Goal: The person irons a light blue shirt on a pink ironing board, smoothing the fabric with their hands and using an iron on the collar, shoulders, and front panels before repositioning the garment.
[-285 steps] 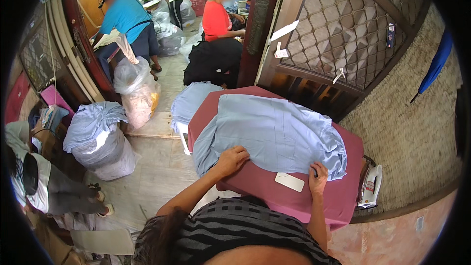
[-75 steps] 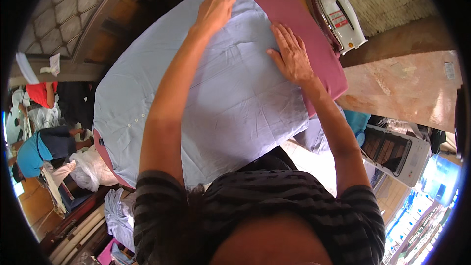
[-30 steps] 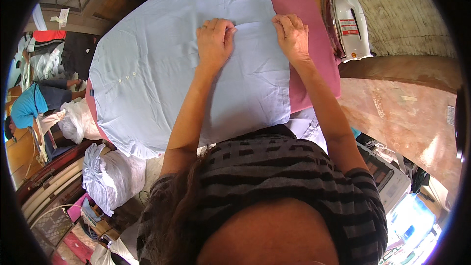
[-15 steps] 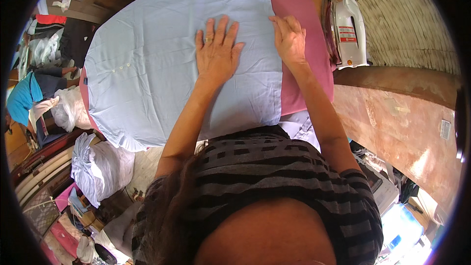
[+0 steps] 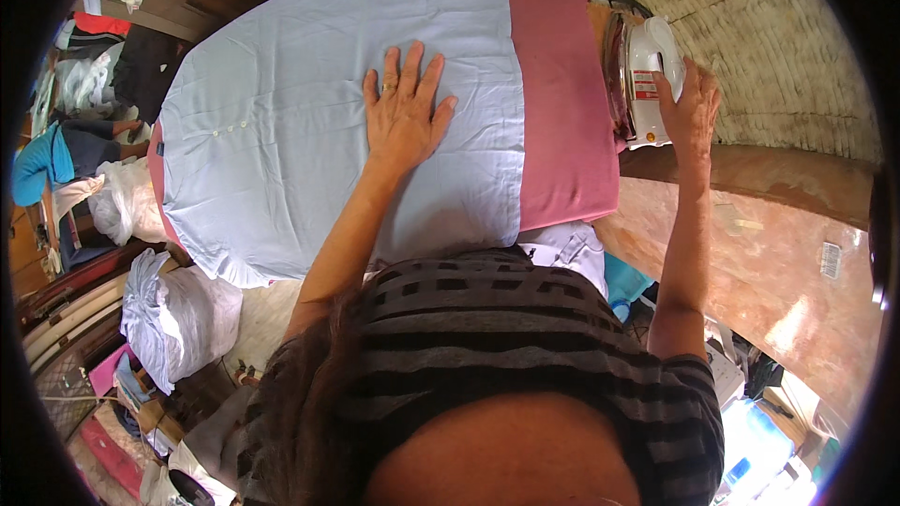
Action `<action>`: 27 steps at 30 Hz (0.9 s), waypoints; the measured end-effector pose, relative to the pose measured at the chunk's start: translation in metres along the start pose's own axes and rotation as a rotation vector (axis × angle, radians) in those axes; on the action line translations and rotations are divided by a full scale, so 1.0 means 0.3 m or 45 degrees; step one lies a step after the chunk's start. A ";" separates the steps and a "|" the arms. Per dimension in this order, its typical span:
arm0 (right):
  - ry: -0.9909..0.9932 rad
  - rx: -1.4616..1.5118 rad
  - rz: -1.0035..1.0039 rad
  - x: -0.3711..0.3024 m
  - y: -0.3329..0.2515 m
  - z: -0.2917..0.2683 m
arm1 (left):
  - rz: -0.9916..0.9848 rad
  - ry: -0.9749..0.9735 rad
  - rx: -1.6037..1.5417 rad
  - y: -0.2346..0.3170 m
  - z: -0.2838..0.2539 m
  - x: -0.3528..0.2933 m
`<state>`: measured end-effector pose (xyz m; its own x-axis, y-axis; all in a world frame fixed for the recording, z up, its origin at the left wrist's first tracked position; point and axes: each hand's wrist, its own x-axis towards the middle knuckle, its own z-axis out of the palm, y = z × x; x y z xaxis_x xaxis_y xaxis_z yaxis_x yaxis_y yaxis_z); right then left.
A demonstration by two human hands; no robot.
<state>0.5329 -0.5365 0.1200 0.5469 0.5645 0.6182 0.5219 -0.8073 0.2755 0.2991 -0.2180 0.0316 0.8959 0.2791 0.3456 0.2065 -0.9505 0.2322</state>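
A light blue garment [image 5: 309, 112] with a short row of small buttons lies spread over a padded surface with a dark pink cover [image 5: 565, 103]. My left hand [image 5: 405, 117] rests flat on the garment, right of its middle, fingers stretched and a ring on one of them. To the right, my right hand [image 5: 692, 112] is at the handle of a white iron [image 5: 647, 84]. Thumb and fingers are spread on either side of the handle's near end, with a gap showing between them. Whether they touch it is hard to tell. The iron stands beside the pink cover's right edge.
A brown, worn panel [image 5: 750, 225] runs along the right. Left of the board are a tied whitish plastic bundle [image 5: 187, 319] and another pale bag [image 5: 127, 197]. Someone in a blue top [image 5: 42, 164] is at the far left. White folded cloth [image 5: 572, 248] shows below the board.
My right hand has left the garment's right edge and moved right to the iron's handle. The left hand stays flat on the garment. The whole view has shifted slightly.
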 end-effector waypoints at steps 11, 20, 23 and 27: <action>-0.812 1.371 0.970 0.060 0.098 0.083 | 0.006 0.015 -0.023 -0.008 0.018 -0.001; -0.654 0.888 0.280 0.032 -0.244 -0.292 | -0.002 0.027 -0.054 -0.016 0.029 0.002; -0.642 1.051 0.133 0.007 -0.412 -0.307 | 0.002 0.055 -0.102 -0.019 0.041 0.007; -0.596 1.090 0.092 0.028 -0.541 -0.259 | -0.027 0.080 -0.114 -0.047 0.043 -0.013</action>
<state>0.4020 -0.4141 0.1377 0.7046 0.6789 0.2066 0.6742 -0.5496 -0.4934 0.2978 -0.2075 0.0153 0.8646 0.3098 0.3956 0.1869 -0.9291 0.3192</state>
